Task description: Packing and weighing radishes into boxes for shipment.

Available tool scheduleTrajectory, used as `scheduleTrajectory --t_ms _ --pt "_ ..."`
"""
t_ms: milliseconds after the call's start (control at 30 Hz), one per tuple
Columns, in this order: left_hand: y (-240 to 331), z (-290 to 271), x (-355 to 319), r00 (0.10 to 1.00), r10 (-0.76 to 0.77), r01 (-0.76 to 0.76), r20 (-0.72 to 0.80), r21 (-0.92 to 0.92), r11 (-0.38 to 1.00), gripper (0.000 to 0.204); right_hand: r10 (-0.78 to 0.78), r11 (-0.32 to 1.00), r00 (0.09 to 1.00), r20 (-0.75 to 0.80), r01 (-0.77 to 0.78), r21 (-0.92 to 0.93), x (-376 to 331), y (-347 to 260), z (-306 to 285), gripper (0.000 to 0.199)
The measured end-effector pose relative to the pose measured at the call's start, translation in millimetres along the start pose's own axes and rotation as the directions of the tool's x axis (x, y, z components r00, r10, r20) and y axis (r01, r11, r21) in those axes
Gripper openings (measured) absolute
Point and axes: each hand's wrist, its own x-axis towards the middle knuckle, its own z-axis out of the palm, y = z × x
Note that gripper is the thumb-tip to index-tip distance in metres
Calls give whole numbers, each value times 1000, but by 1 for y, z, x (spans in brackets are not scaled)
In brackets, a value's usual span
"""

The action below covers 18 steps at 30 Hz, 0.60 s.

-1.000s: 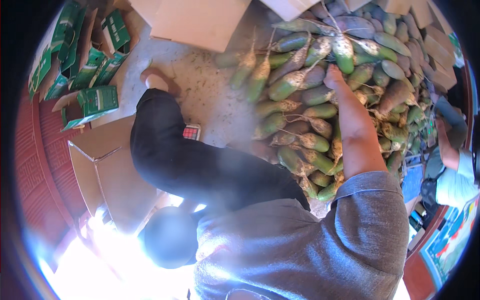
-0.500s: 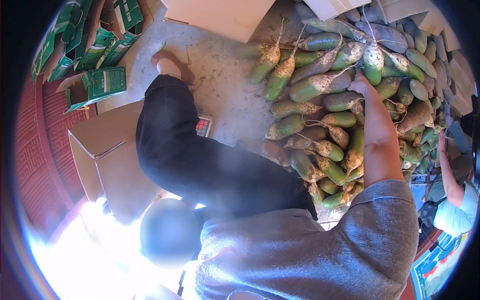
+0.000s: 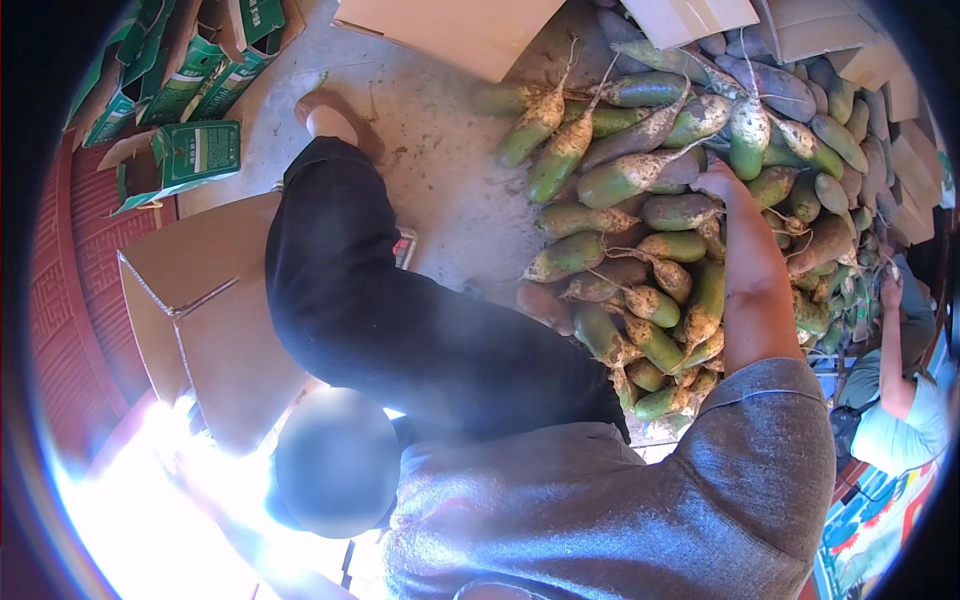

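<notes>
- Radish, green with a pale dirty root end, stands upright near the top of the radish heap, just above the right hand.
- Right hand reaches up into the heap, fingers touching the radish's lower end; whether they close on it, cannot tell.
- Left hand hidden; its state cannot be told.
- Heap lies on the concrete floor, right of a leg in dark trousers.
- Plain cardboard box left of the leg; green printed cartons beyond, at upper left.
- Another person at the right edge.
</notes>
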Motion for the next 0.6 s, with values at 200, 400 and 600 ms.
scheduleTrajectory --t_ms 200,400,600 --pt "-25 -33 41 986 69 -107 149 259 960 27 12 984 986 169 -42 174 -13 -2 -21 85" --pt "-13 -39 43 887 401 -417 230 772 479 17 119 980 992 48 -125 152 -52 -6 -20 62" --pt "21 -28 57 466 545 -561 697 709 -427 35 108 822 955 277 -243 516 -166 -5 -61 50"
